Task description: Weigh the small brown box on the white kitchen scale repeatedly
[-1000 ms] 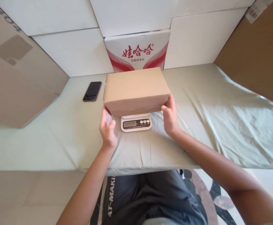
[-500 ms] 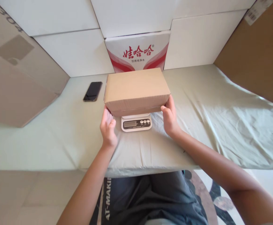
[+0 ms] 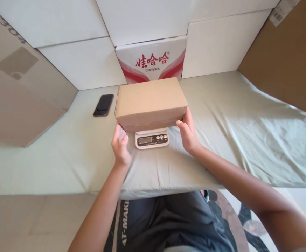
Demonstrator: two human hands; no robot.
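A closed brown cardboard box (image 3: 151,98) is over a white digital scale (image 3: 152,140), covering its platform. Only the scale's front, with a blank-looking display and several round buttons, shows below the box. My left hand (image 3: 120,144) grips the box at its front left corner, fingers running behind or under the side. At the front right corner my right hand (image 3: 187,133) grips it too, thumb at the lower front edge. Whether the box rests on the scale or hangs just above it I cannot tell.
A black phone (image 3: 103,105) lies left of the box on the pale green cloth (image 3: 71,150). White cartons, one with red lettering (image 3: 153,61), form a wall behind. Large brown cartons stand at the left (image 3: 27,94) and right (image 3: 281,59). The table's front edge is near my lap.
The view has shifted slightly. Both hands keep their hold on the cardboard box, which stays over the scale with no clear movement of its own.
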